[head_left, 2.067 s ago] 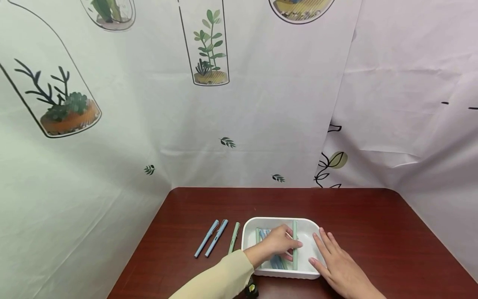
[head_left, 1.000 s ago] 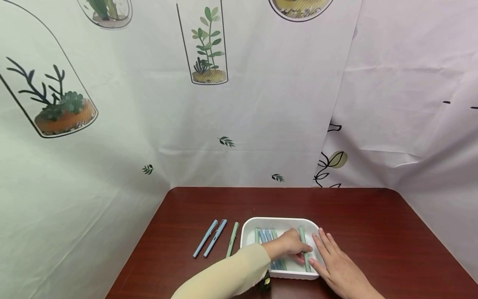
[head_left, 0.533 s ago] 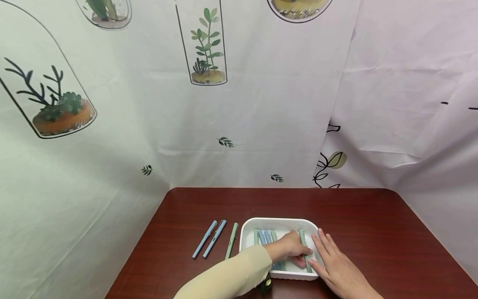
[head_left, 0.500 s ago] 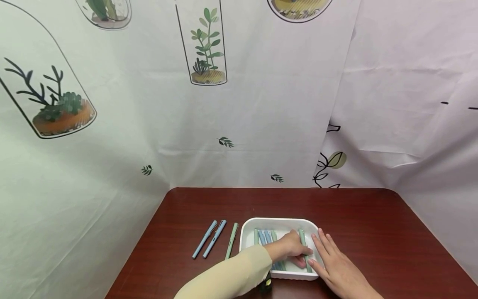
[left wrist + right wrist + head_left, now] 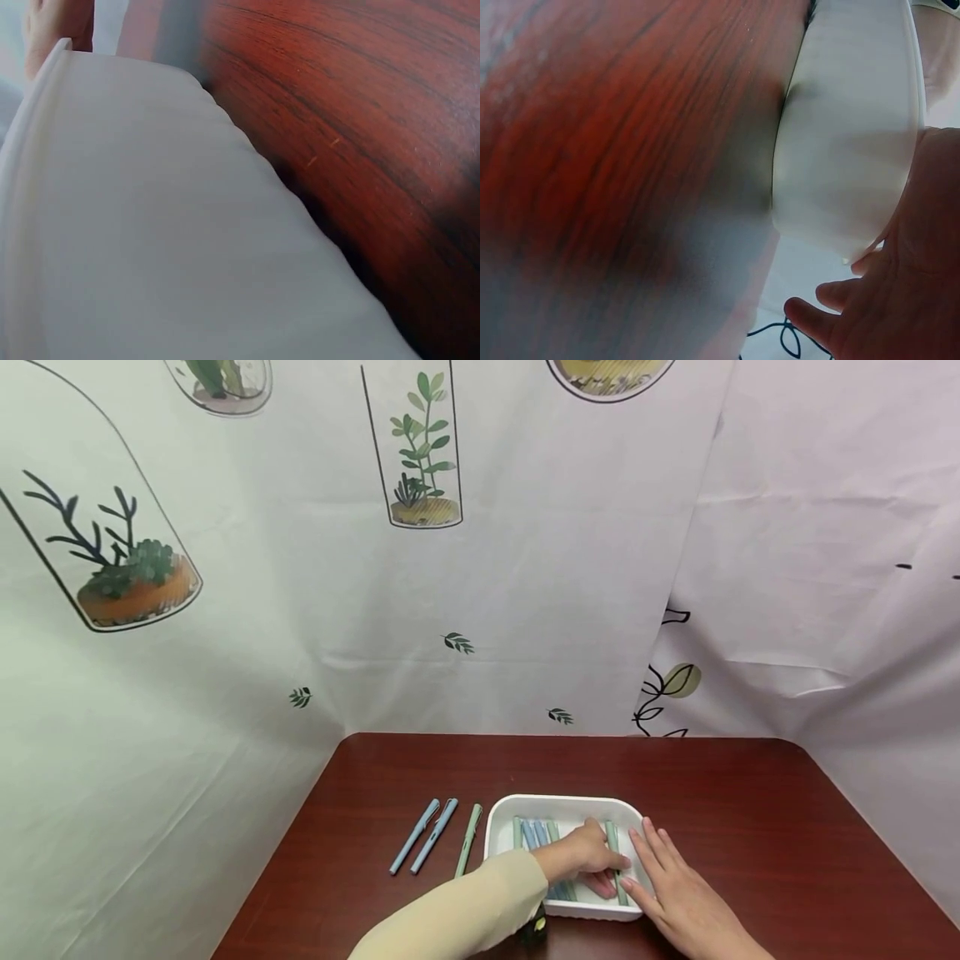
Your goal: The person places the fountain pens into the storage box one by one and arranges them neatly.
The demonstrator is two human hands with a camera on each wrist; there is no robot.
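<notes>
Inside a white tray (image 5: 570, 907) my left hand (image 5: 581, 850) pinches a green pen (image 5: 612, 837) along the right side, the thumb lying across it and the fingers tucked lower. Left of this hand, more green and blue pens (image 5: 534, 835) lie side by side, partly covered by the sleeve. My right hand (image 5: 686, 893), fingers spread, rests against the tray's right rim. The right wrist view shows the same right hand (image 5: 907, 277) beside the tray wall (image 5: 847, 127). In the left wrist view the tray wall (image 5: 172, 210) fills much of the frame and hides the pens.
Two blue pens (image 5: 424, 852) and one green pen (image 5: 469, 839) lie on the dark red-brown table (image 5: 750, 827), left of the tray. A small black object (image 5: 534, 927) sits under the left sleeve. A printed cloth (image 5: 525, 610) hangs behind the table.
My left hand has moved right across the tray with the green pen and lowered it near the right wall. Over the last half second both hands stay nearly still; the view shifts slightly.
</notes>
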